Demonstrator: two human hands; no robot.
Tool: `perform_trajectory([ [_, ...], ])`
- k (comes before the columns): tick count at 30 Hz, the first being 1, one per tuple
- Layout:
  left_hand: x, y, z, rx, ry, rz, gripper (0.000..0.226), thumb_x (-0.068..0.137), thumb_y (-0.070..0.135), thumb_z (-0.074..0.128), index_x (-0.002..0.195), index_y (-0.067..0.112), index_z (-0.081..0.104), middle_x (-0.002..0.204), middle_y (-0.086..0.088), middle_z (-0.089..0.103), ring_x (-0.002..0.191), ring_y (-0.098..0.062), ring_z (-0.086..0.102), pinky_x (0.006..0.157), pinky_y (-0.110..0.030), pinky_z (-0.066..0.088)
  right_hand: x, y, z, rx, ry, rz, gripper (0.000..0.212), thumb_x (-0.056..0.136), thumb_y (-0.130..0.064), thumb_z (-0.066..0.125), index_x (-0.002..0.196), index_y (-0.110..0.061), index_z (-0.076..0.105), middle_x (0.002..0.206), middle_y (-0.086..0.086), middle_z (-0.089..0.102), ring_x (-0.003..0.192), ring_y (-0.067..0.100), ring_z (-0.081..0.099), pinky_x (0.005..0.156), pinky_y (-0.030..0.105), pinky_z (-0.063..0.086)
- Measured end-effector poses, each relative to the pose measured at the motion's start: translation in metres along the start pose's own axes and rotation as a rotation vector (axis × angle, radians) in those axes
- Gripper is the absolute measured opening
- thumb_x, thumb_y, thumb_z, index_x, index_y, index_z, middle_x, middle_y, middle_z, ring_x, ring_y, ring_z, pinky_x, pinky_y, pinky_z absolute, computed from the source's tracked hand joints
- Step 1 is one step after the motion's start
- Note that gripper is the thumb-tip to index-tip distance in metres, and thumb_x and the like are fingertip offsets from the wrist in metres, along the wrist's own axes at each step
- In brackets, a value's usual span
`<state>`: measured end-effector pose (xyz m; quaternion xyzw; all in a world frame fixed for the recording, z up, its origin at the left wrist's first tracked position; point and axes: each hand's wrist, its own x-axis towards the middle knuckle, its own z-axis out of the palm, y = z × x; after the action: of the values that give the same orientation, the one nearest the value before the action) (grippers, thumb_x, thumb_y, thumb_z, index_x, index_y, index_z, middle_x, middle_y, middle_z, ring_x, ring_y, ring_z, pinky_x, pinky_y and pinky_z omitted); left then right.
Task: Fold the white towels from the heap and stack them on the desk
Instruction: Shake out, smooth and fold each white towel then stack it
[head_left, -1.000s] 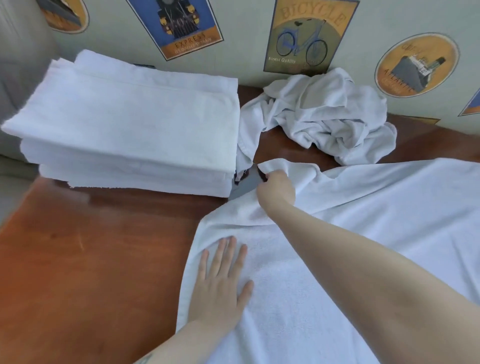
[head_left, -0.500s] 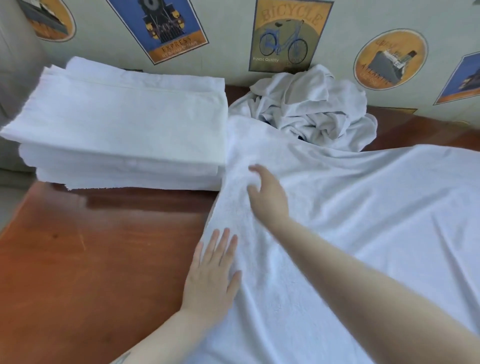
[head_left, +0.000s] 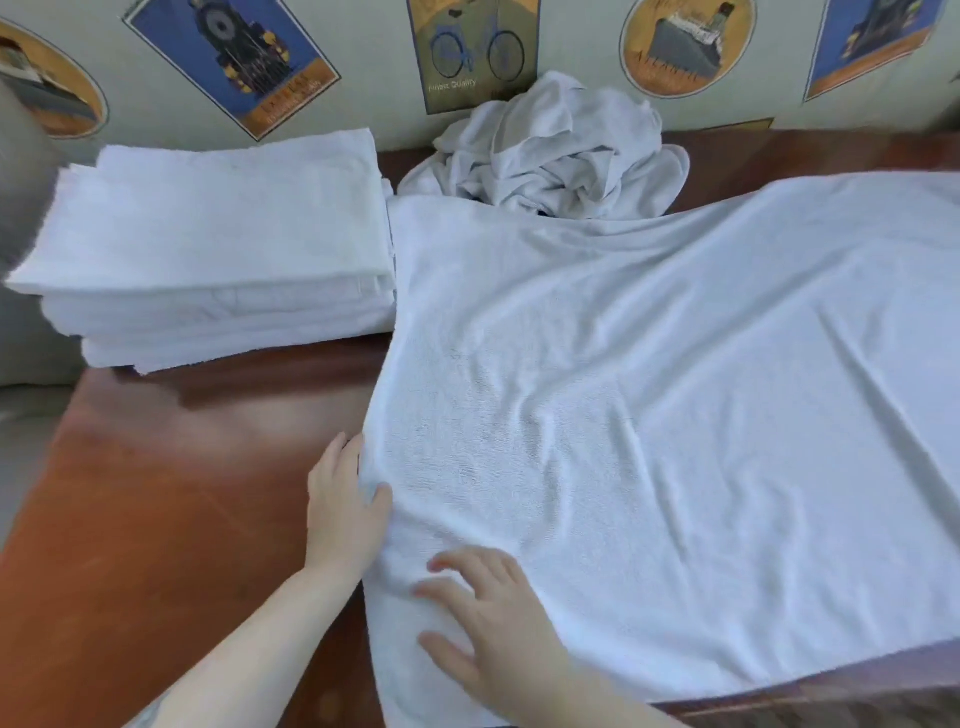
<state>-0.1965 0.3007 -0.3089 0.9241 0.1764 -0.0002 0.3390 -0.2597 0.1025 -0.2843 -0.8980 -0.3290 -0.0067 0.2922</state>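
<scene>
- One wooden desk (head_left: 171, 499) with a reddish-brown top fills the view from the wall to the near edge and bears everything else
- A white towel (head_left: 649, 415) lies spread flat over the right and middle of the desk, lightly creased; its left edge runs from beside the stack toward the viewer, and its far edge reaches the foot of the heap
- A stack of folded towels (head_left: 218, 244) sits at the far left of the desk, several layers high with squared edges; its right side touches the left edge of the spread towel
- A heap of unfolded white towels (head_left: 561, 150) is crumpled against the wall at the back, just right of the stack and just behind the spread towel
- Wall posters (head_left: 467, 52) in a row above the desk show a bicycle, locomotives and a ship
- The right hand (head_left: 498, 629) lies palm down on the near left part of the spread towel, fingers straight and spread apart, pressing on the cloth
- The left hand (head_left: 343, 509) sits at the towel's left edge just beyond the right hand; its thumb lies on top of the cloth and its fingers are tucked along or under the edge, so it appears to pinch the towel there
</scene>
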Motion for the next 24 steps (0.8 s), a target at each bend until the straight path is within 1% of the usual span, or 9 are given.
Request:
perform_trajectory([
  [2,0.011,0.003,-0.005,-0.096,-0.006,-0.096,0.064,0.085,0.006,0.062,0.144,0.013,0.039,0.14,-0.006,0.047,0.128,-0.025,0.039,0.108,-0.04,0.035,-0.023,-0.021,0.016,-0.003,-0.14,0.004,0.029,0.096,-0.024,0.044,0.109,-0.043,0.062,0.11,-0.015,0.063,0.094,0.004,0.063,0.09,0.023,0.044],
  [8,0.097,0.041,-0.023,-0.305,-0.316,-0.162,0.049,0.088,0.016,0.066,0.134,0.012,0.049,0.121,0.004,0.058,0.104,-0.017,0.057,0.088,-0.033,0.047,-0.039,-0.027,0.017,-0.317,-0.537,0.201,0.05,0.107,-0.032,0.019,0.116,-0.062,0.059,0.131,-0.034,0.052,0.125,-0.01,0.048,0.107,0.021,0.037],
  [11,0.132,0.053,-0.02,-0.383,-0.451,-0.234,0.04,0.088,0.018,0.069,0.124,0.006,0.058,0.118,-0.007,0.064,0.098,-0.023,0.063,0.081,-0.034,0.052,-0.041,-0.033,0.015,-0.431,-0.384,0.186,0.071,0.107,-0.019,0.004,0.111,-0.055,0.064,0.135,-0.028,0.05,0.129,-0.006,0.046,0.107,0.019,0.038],
  [14,0.153,0.059,-0.02,-0.52,-0.507,-0.292,0.036,0.088,0.016,0.07,0.122,0.006,0.06,0.114,-0.009,0.067,0.088,-0.023,0.065,0.066,-0.031,0.05,-0.051,-0.056,0.011,-0.247,-0.276,0.239,0.017,0.094,-0.039,0.059,0.097,-0.039,0.075,0.128,-0.019,0.06,0.123,-0.001,0.054,0.103,0.021,0.043],
  [15,0.158,0.061,-0.019,-0.549,-0.527,-0.313,0.035,0.089,0.015,0.069,0.122,0.007,0.06,0.115,-0.009,0.067,0.092,-0.025,0.065,0.069,-0.033,0.051,-0.052,-0.067,0.008,-0.134,-0.253,0.34,0.027,0.083,-0.049,0.07,0.096,-0.027,0.078,0.125,-0.017,0.062,0.121,-0.001,0.056,0.101,0.018,0.044],
  [17,0.162,0.067,-0.018,-0.599,-0.607,-0.366,0.027,0.091,0.015,0.065,0.118,0.01,0.061,0.117,-0.009,0.065,0.094,-0.025,0.064,0.076,-0.037,0.051,-0.058,-0.095,0.016,0.2,-0.041,0.639,0.073,0.083,-0.068,0.052,0.118,-0.007,0.07,0.131,-0.01,0.062,0.125,0.006,0.055,0.1,0.01,0.039],
  [18,0.162,0.073,-0.018,-0.624,-0.664,-0.389,0.021,0.093,0.017,0.063,0.113,0.011,0.062,0.113,-0.009,0.066,0.089,-0.023,0.064,0.079,-0.036,0.051,-0.063,-0.108,0.023,0.304,-0.003,0.811,0.068,0.085,-0.067,0.042,0.126,-0.017,0.065,0.128,-0.004,0.063,0.125,0.012,0.054,0.096,0.009,0.037],
  [21,0.163,0.095,-0.018,-0.715,-0.793,-0.452,0.016,0.095,0.029,0.059,0.096,0.015,0.065,0.084,-0.002,0.074,0.081,-0.017,0.064,0.091,-0.035,0.048,-0.046,-0.12,0.013,0.478,0.242,1.106,0.005,0.09,-0.043,0.054,0.095,-0.043,0.053,0.087,-0.012,0.063,0.099,0.008,0.06,0.083,0.012,0.042],
  [24,0.163,0.119,-0.024,-0.825,-0.759,-0.442,0.022,0.097,0.035,0.055,0.102,0.016,0.066,0.08,0.001,0.073,0.089,-0.016,0.062,0.087,-0.035,0.049,-0.034,-0.113,-0.005,0.769,0.345,1.067,0.028,0.095,-0.03,0.058,0.084,-0.056,0.055,0.072,-0.031,0.061,0.078,-0.015,0.055,0.073,0.005,0.036],
])
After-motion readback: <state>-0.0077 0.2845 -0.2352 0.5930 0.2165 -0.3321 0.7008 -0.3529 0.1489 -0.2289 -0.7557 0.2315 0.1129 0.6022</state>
